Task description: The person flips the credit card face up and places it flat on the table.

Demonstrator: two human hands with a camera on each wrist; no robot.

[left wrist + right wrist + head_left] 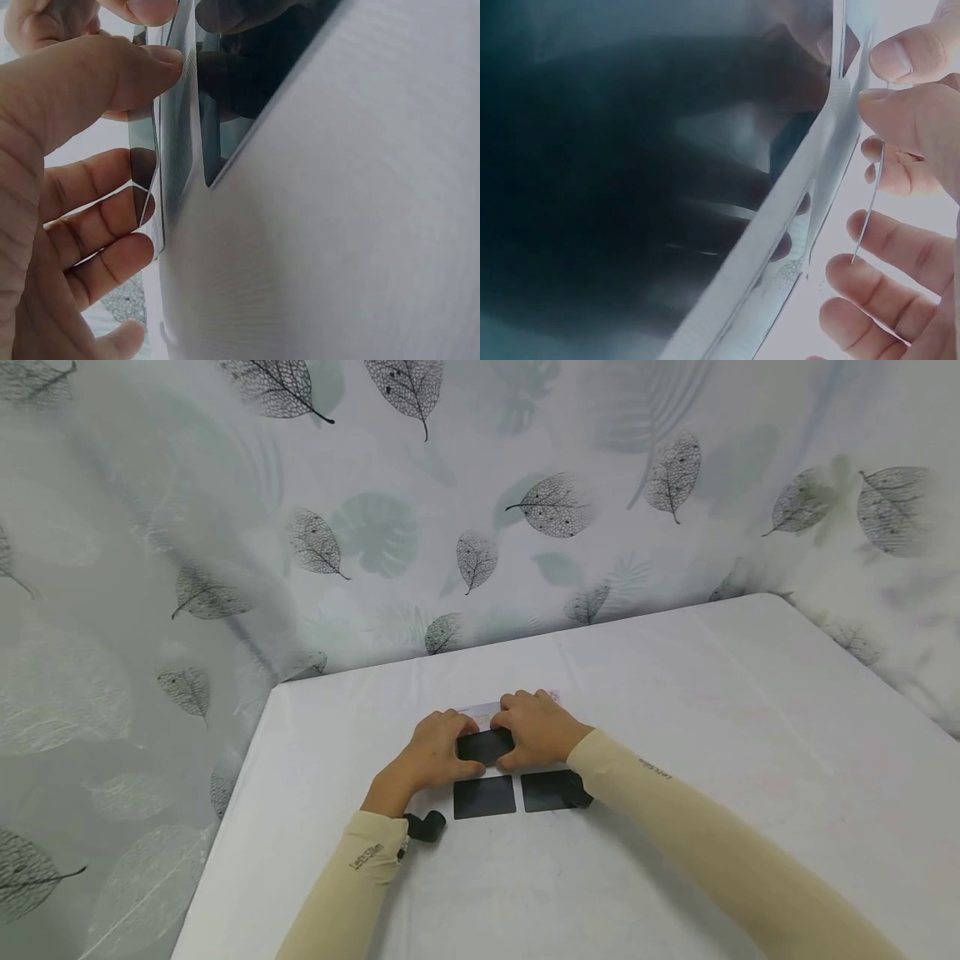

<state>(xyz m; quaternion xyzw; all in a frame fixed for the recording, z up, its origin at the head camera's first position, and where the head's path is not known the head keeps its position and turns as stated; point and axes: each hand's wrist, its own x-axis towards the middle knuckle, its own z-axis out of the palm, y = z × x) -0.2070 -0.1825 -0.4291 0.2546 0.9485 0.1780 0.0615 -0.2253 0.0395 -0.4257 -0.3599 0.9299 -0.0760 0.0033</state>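
In the head view, a thin dark rectangular card (485, 748) is held flat between both hands. My left hand (431, 752) pinches its left end, thumb at the near side and fingers at the far side. The opposite end is gripped by my right hand (542, 732) in the same way. Seen from the left wrist, the card (142, 172) looks thin and partly see-through, lifted off the surface below. Edge-on in the right wrist view, it shows as a slim line (875, 191). Nearer me lie two dark glossy cards (484, 797) (546, 791) side by side.
A pale printed sheet (480, 713) lies beyond the hands, partly covered by them. All of this is on a white-covered table (675, 693). Black wrist-worn devices (426, 827) sit under both wrists, one overlapping the right card. Leaf-patterned curtains (465, 485) hang around the table.
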